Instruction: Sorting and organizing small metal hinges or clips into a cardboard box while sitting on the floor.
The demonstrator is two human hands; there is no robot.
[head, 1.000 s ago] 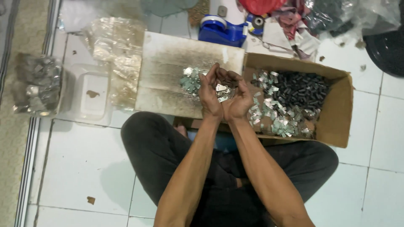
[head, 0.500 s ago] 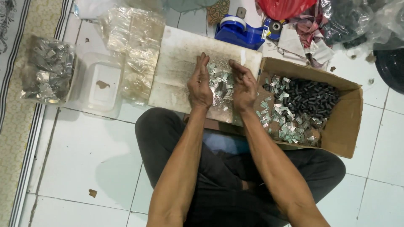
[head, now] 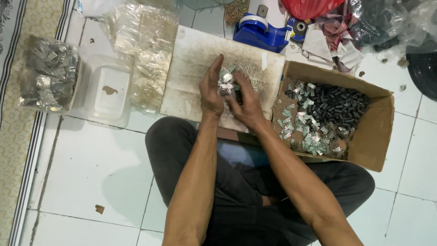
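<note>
**Both hands cupped around a heap of small metal clips**

We sit cross-legged on the white tiled floor [head: 68,182] with a worn white board [head: 195,68] laid across our lap as a work surface. Our left hand [head: 210,91] and right hand [head: 246,107] meet over the middle of that board, palms turned toward each other, fingers curled in around a small heap of silvery metal clips [head: 227,79]. The clips sit between the two palms and spill a little above the fingertips; both hands are closed loosely around them, cupping rather than squeezing, which seems the natural way to keep many loose little pieces from scattering.

Just to the right of the board, touching its edge, stands an open cardboard box [head: 378,136]. Inside it lie more of the same silvery clips on the near side and a pile of small black pieces [head: 337,107] toward the far side. We judge that it sits there so the right hand has a short reach.

To the left of the board lie clear plastic bags [head: 145,50], a clear plastic tub [head: 107,93] beside them, and farther left a bag filled with metal parts [head: 45,75]. Beyond the board sits a blue tape dispenser [head: 261,32], with a red bag [head: 309,7] and crumpled plastic near it.
</note>
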